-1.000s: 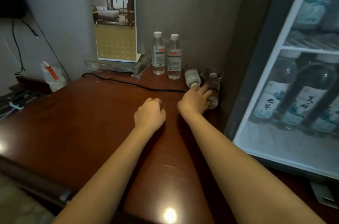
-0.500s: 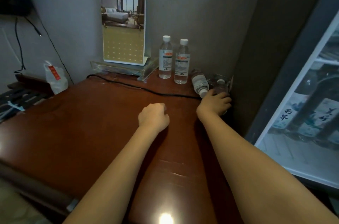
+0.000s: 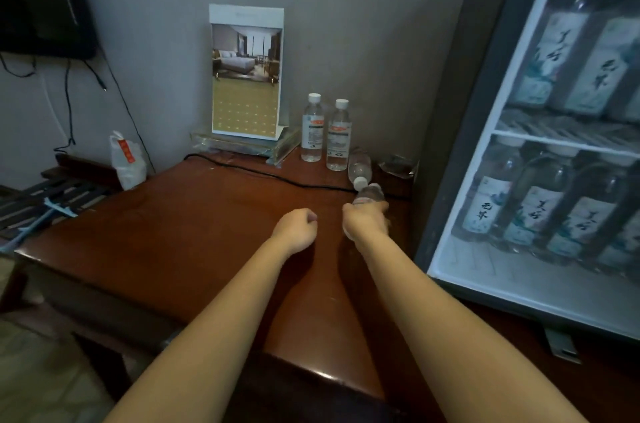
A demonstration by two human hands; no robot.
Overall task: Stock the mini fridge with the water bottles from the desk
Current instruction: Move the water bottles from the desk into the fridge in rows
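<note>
My right hand (image 3: 365,221) grips a clear water bottle (image 3: 370,194) and holds it just above the brown desk (image 3: 194,221), its cap end pointing away from me. Behind it another bottle (image 3: 360,169) lies on its side with its white cap toward me. Two more bottles (image 3: 312,128) (image 3: 339,135) stand upright by the wall. My left hand (image 3: 296,228) rests on the desk as a loose fist, holding nothing. The mini fridge (image 3: 485,159) stands at the right with its glass door in front of several labelled bottles on two shelves.
A black cable (image 3: 270,175) runs across the desk's far side. A tall calendar card (image 3: 246,72) stands on a clear tray (image 3: 242,145) by the wall. A glass ashtray (image 3: 396,164) sits in the corner. A white bag (image 3: 126,161) lies at the left.
My right hand has closed round the rightmost lying bottle and drawn it toward me, off the desk. The left hand stayed put. The view has swung toward the fridge.
</note>
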